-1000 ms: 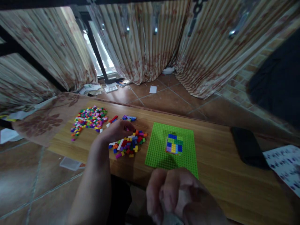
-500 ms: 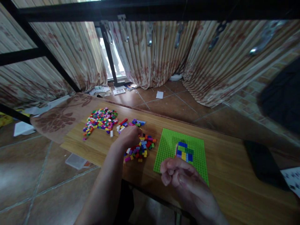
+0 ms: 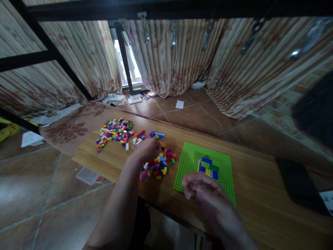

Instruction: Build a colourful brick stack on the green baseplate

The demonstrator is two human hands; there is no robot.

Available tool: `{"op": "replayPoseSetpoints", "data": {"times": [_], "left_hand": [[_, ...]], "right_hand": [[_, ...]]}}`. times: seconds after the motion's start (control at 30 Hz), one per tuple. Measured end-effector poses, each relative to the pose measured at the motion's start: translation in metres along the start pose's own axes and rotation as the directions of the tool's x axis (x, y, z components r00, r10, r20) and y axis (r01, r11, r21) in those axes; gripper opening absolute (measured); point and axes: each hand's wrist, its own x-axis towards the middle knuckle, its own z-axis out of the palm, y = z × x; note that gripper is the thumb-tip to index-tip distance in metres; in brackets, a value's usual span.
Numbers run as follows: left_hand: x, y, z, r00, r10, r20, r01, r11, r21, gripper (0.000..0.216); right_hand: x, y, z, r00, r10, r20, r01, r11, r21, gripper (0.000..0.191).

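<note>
**Left hand (image 3: 148,150) poised over loose bricks (image 3: 157,168)**

They are lying left of the green baseplate (image 3: 191,156), which is bearing a brick build (image 3: 208,166). The right hand (image 3: 204,187) is hanging, curled, at the baseplate's near edge. Whether either is gripping, I cannot tell.

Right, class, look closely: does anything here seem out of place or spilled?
A white sheet lies alone on the floor, and papers sit untidily near the curtains, as if dropped. On the table, the bricks are loose but mostly heaped, so not clearly spilled.
</note>
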Motion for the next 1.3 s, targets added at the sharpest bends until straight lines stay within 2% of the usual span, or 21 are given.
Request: {"op": "replayPoseSetpoints", "data": {"times": [0.07, 0.1, 0.13, 0.2, 0.3, 0.43, 0.57, 0.7, 0.83, 1.0, 1.1, 1.3], "left_hand": [[0.0, -0.002, 0.0, 1.0, 0.003, 0.01, -0.003, 0.999, -0.037, 0.012], [0.0, -0.002, -0.001, 1.0, 0.007, 0.011, -0.007, 0.998, -0.054, 0.012], [0.0, -0.002, -0.001, 1.0, 0.011, 0.012, -0.01, 0.998, -0.07, 0.012], [-0.001, -0.003, -0.003, 1.0, 0.019, 0.016, -0.017, 0.995, -0.093, 0.011], [-0.002, -0.004, -0.004, 0.999, 0.032, 0.033, -0.027, 0.992, -0.122, 0.011], [-0.003, -0.008, -0.004, 0.999, 0.023, 0.04, -0.017, 0.988, -0.152, 0.011], [-0.003, -0.012, -0.003, 1.0, 0.029, 0.0, -0.029, 0.976, -0.215, 0.008], [-0.007, -0.011, -0.007, 0.988, 0.156, 0.009, -0.144, 0.931, -0.335, 0.013], [-0.012, -0.003, -0.014, 0.946, 0.323, 0.032, -0.252, 0.791, -0.557, 0.022], [-0.014, 0.007, -0.009, 0.893, 0.444, 0.081, -0.267, 0.665, -0.697, 0.019], [-0.013, 0.008, -0.002, 0.876, 0.47, 0.112, -0.266, 0.662, -0.701, 0.014], [-0.007, -0.001, 0.004, 0.905, 0.42, 0.065, -0.295, 0.732, -0.614, 0.015]], "right_hand": [[0.005, 0.01, 0.004, 0.994, -0.04, -0.105, 0.013, 0.97, -0.243, 0.017], [0.008, 0.016, 0.006, 0.983, -0.112, -0.146, 0.047, 0.919, -0.391, 0.015], [0.011, 0.022, 0.009, 0.968, -0.206, -0.142, 0.098, 0.835, -0.541, 0.014], [0.017, 0.033, 0.016, 0.936, -0.35, -0.028, 0.211, 0.623, -0.754, 0.016], [0.026, 0.045, 0.024, 0.908, -0.396, 0.136, 0.302, 0.394, -0.868, 0.024], [0.039, 0.06, 0.026, 0.912, -0.344, 0.223, 0.322, 0.264, -0.909, 0.029], [0.048, 0.071, 0.024, 0.914, -0.341, 0.219, 0.313, 0.25, -0.916, 0.028], [0.051, 0.069, 0.019, 0.884, -0.441, 0.157, 0.325, 0.337, -0.883, 0.034], [0.05, 0.059, 0.015, 0.855, -0.511, 0.087, 0.333, 0.413, -0.848, 0.039], [0.051, 0.055, 0.014, 0.84, -0.542, 0.029, 0.323, 0.454, -0.83, 0.04], [0.053, 0.059, 0.013, 0.851, -0.522, 0.052, 0.326, 0.449, -0.832, 0.039], [0.056, 0.069, 0.008, 0.899, -0.426, 0.098, 0.286, 0.402, -0.87, 0.035]]}}
